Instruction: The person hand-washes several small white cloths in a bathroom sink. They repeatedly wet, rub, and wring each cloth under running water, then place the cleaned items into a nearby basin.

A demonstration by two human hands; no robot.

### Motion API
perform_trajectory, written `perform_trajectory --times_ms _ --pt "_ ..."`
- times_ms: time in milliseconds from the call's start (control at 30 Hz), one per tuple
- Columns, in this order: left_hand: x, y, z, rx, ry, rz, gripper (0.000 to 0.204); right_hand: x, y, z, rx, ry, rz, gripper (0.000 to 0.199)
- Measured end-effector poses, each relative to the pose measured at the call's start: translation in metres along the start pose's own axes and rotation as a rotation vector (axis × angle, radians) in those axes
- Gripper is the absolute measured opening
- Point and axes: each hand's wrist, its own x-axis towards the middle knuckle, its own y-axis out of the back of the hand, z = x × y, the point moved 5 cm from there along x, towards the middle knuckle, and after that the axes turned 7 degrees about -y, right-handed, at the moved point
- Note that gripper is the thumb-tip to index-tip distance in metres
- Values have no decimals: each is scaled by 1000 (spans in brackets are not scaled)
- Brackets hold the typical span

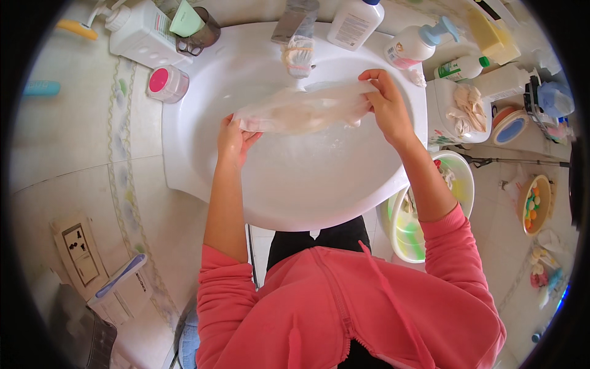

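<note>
Over the white washbasin (pixel 286 190), a thin, translucent white sheet (pixel 301 112) is stretched sideways between my hands. I cannot make out whether it is cloth or plastic film. My left hand (pixel 232 142) pinches its left end. At its right end, slightly higher, my right hand (pixel 389 114) grips it between thumb and fingers. The sheet sags in soft folds just below the tap (pixel 300 56), whose spout has a pale cloth-like wrap around it. Some water shows in the bowl beneath.
A pink-lidded jar (pixel 168 84), a white jug (pixel 141 34) and a cup (pixel 200 31) stand at the back left. Behind the tap is a white bottle (pixel 355 24); a pump bottle (pixel 413 47) stands right of it. A basin (pixel 462 175) sits low on the right.
</note>
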Motion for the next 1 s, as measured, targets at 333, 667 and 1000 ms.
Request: perform_trajectory --times_ms 333,667,1000 --pt "-32 10 76 560 -241 -343 25 -19 29 -3 -911 332 -528 40" --pt "-67 -30 75 1155 -730 -686 35 20 39 -8 -533 81 -315 30" --pt "-76 -62 28 95 -76 -283 35 -54 -87 6 -73 67 -790 84"
